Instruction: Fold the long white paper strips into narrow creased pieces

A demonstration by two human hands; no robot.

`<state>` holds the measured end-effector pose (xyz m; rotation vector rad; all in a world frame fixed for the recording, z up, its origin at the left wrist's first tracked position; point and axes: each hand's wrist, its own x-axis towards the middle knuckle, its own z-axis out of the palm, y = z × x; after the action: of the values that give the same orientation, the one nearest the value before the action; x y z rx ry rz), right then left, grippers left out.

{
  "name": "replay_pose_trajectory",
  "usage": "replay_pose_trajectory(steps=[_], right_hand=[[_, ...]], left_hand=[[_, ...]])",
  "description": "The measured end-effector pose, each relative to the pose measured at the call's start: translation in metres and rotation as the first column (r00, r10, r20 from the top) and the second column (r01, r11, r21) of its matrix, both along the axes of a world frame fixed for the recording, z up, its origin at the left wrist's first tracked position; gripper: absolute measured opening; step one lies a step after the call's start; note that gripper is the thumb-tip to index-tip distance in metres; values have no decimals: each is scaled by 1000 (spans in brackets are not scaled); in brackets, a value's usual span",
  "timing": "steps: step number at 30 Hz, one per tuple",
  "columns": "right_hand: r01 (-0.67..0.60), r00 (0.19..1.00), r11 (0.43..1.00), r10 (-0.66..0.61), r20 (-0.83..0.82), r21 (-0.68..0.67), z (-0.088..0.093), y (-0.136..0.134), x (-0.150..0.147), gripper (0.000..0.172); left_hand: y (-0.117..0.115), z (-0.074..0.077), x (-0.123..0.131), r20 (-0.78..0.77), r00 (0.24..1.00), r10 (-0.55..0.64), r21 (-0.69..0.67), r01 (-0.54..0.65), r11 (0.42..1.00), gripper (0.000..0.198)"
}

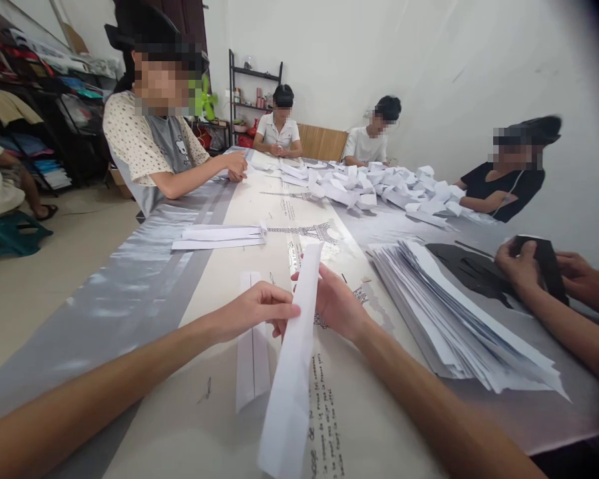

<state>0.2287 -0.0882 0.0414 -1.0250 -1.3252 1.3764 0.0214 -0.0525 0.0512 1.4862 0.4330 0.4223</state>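
A long, narrow strip of folded white paper is held up over the table, tilted with its near end low. My left hand pinches its left edge between thumb and fingers. Behind the upper part of the strip, my right hand is closed around its right side, with some fingers hidden by the paper. Beneath, on the tablecloth, lies another folded paper strip with a lengthwise crease. Farther off to the left sit stacked folded strips.
A thick stack of white sheets lies to my right. Beyond it, another person's hands hold a black piece near black paper. Many folded white papers are heaped at the far right. Several people sit around the printed tablecloth.
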Motion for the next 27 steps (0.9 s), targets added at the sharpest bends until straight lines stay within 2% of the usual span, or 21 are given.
replay_pose_trajectory(steps=[3, 5, 8, 11, 16, 20, 24, 27], right_hand=[[-12, 991, 997, 2, -136, -75, 3, -3, -2, 49], [16, 985, 998, -26, -170, -59, 3, -4, -2, 45], [36, 978, 995, -54, -204, -90, 1, -4, -5, 59], [22, 975, 988, -55, -215, -150, -2, -6, -8, 76], [29, 988, 991, -49, -150, -130, -5, -9, -9, 77], [43, 996, 995, -51, -79, -93, 0, -9, -6, 78], [22, 999, 998, -24, -33, -50, 3, -9, -6, 85], [60, 997, 997, -58, 40, -53, 1, -8, -5, 77]], left_hand=[[-4, -1, 1, -37, 999, -22, -51, 21, 998, 29], [-5, -3, 2, -85, 996, -11, -62, 6, 998, 27], [-8, -5, 6, -107, 994, 1, -79, -9, 997, 24], [-17, -7, 11, -49, 998, 25, -71, -28, 997, 24], [-25, -9, 13, 18, 999, 31, -9, -31, 999, 34], [-12, -11, 7, 41, 977, 210, 45, -211, 976, 56], [3, -16, 4, 10, 926, 377, 115, -376, 920, 49], [9, -21, 4, 62, 897, 437, 101, -441, 892, 45]])
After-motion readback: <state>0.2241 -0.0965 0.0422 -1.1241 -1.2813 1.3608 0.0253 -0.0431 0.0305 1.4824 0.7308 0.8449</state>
